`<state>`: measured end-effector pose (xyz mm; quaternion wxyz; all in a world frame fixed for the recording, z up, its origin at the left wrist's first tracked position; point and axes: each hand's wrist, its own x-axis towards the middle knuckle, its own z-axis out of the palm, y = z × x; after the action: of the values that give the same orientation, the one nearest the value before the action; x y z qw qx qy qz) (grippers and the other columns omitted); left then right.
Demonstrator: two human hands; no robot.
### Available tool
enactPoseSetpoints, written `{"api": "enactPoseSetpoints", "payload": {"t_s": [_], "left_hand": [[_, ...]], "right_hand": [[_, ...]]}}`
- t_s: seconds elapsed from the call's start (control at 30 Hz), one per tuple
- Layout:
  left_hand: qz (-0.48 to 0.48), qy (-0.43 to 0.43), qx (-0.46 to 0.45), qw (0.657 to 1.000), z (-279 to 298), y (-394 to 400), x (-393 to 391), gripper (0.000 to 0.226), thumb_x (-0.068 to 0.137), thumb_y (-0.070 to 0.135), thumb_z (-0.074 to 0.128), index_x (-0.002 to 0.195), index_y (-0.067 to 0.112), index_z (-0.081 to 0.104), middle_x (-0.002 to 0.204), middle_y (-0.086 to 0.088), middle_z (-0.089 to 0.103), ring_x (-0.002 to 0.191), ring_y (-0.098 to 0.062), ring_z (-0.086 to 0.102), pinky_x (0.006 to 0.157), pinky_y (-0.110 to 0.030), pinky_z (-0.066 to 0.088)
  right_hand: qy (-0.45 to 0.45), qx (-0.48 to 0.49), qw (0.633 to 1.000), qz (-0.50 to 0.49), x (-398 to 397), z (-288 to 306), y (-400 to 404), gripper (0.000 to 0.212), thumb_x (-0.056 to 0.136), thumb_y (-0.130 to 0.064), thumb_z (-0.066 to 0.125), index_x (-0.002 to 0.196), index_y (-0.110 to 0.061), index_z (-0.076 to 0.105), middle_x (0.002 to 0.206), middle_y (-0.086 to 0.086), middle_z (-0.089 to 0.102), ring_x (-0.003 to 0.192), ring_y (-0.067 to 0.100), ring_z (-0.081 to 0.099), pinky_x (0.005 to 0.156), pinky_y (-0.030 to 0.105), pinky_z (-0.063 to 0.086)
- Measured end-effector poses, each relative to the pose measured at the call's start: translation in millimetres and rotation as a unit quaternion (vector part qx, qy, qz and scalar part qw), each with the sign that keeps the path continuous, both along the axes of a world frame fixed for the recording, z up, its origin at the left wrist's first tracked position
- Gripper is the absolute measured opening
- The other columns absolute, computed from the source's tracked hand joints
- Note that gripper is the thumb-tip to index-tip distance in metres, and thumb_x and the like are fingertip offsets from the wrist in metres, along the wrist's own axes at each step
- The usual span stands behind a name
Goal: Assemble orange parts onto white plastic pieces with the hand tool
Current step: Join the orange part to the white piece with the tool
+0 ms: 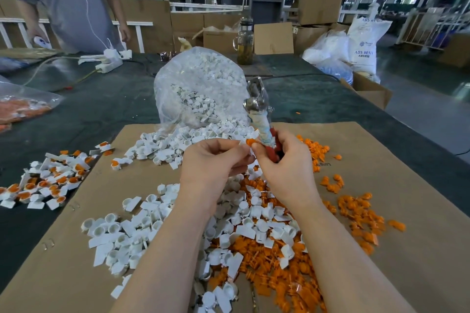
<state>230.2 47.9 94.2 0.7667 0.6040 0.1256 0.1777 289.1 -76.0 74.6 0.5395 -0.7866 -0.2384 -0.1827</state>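
My right hand (282, 162) grips the red handles of a metal hand tool (258, 101) that points up, and its fingertips pinch a small orange part (250, 142). My left hand (212, 160) pinches a white plastic piece (243, 142) right against that orange part. Loose white pieces (142, 231) lie heaped on the cardboard sheet (407, 160) below my hands, mixed with orange parts (279, 274) toward the right. Assembled white-and-orange pieces (45, 183) are piled at the left.
A clear bag (201, 84) of white pieces stands behind my hands. Another bag (23, 107) with orange parts lies at the far left. A glass jug (245, 43), a power strip (109, 61), cardboard boxes and white sacks sit further back. A person (66, 0) stands at the table's far left.
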Motion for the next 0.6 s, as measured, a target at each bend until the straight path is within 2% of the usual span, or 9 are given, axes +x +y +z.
{"api": "enactPoseSetpoints", "payload": {"t_s": [0.07,0.17,0.4,0.6], "left_hand": [[0.011,0.0,0.029,1.0,-1.2,0.3,0.5,0.004,0.081,0.002,0.078,0.081,0.003,0.074,0.074,-0.013,0.075,0.071,-0.021,0.075,0.062,-0.022,0.057],[0.028,0.007,0.068,0.997,-2.3,0.6,0.9,0.005,0.08,0.005,0.079,0.082,0.006,0.074,0.073,-0.008,0.076,0.071,-0.02,0.075,0.064,-0.023,0.059],[0.049,0.007,0.108,0.993,-2.7,-1.4,0.9,0.007,0.079,0.009,0.08,0.08,0.009,0.073,0.071,-0.005,0.075,0.073,-0.021,0.075,0.074,-0.033,0.062],[0.068,0.022,0.128,0.989,-3.6,-5.0,3.5,0.007,0.078,0.013,0.081,0.077,0.013,0.074,0.074,-0.006,0.075,0.078,-0.026,0.074,0.082,-0.043,0.061]], "right_hand": [[0.003,-0.011,1.0,-0.005,0.0,-0.2,-0.2,0.011,0.089,-0.022,0.068,0.099,-0.022,0.063,0.082,-0.006,0.067,0.076,0.011,0.065,0.067,0.04,0.056],[0.013,-0.013,1.0,-0.007,0.7,-0.5,0.0,0.011,0.089,-0.023,0.068,0.097,-0.017,0.065,0.082,-0.001,0.068,0.076,0.016,0.066,0.069,0.046,0.056],[0.02,-0.024,0.999,-0.016,1.5,1.2,0.0,0.011,0.089,-0.026,0.069,0.095,-0.017,0.066,0.076,-0.005,0.066,0.071,0.011,0.064,0.066,0.043,0.056],[0.031,-0.043,0.999,-0.008,3.5,0.3,-0.2,0.013,0.089,-0.025,0.068,0.101,-0.021,0.065,0.081,-0.011,0.066,0.075,0.008,0.063,0.067,0.038,0.056]]}}
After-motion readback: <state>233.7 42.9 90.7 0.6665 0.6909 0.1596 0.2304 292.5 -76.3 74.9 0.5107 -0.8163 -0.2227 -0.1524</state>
